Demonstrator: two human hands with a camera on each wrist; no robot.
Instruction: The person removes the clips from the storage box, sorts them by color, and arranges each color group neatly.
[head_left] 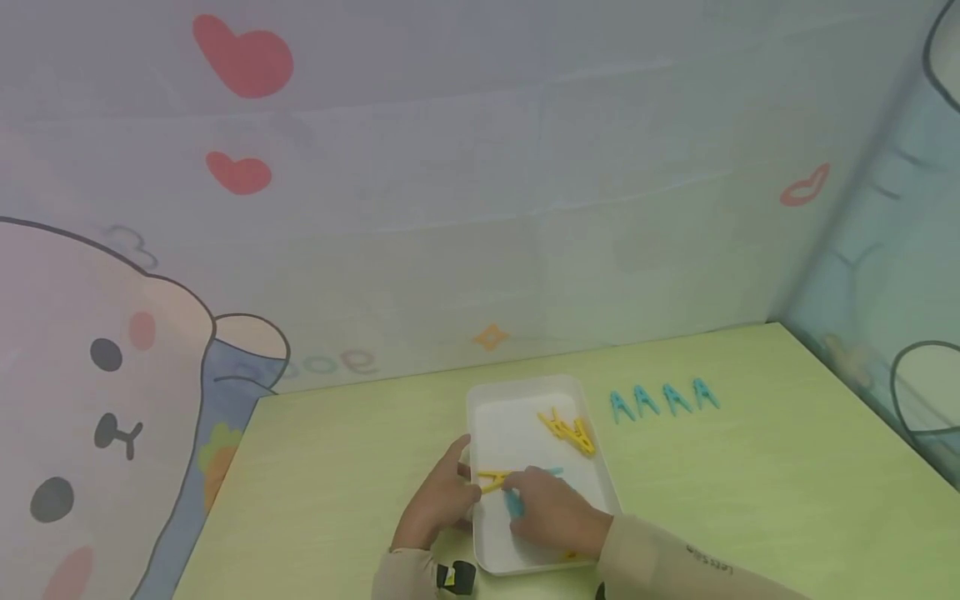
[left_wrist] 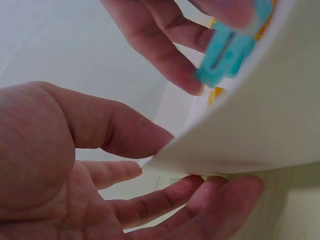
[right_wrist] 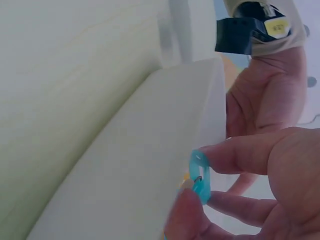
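A white tray (head_left: 502, 425) lies on the table, its left rim held by my left hand (head_left: 441, 502). The left wrist view has the thumb (left_wrist: 125, 130) at the rim and fingers beneath the edge. Inside the tray, my right hand (head_left: 558, 510) pinches a blue clothespin (head_left: 513, 503) between thumb and fingers; the same clothespin (right_wrist: 200, 175) shows in the right wrist view. Beside that hand lies a yellow clothespin (head_left: 492, 478). A blue tip (head_left: 556, 472) sticks out past the fingers, the rest hidden. Yellow clothespins (head_left: 576, 435) lie together at the tray's far right.
Several blue clothespins (head_left: 677, 400) stand in a row on the green table (head_left: 750, 467), right of the tray. Behind the table hangs a printed cloth (head_left: 480, 208), and another cloth (head_left: 900, 292) borders the right side. A bit of yellow (head_left: 570, 554) shows under the right wrist.
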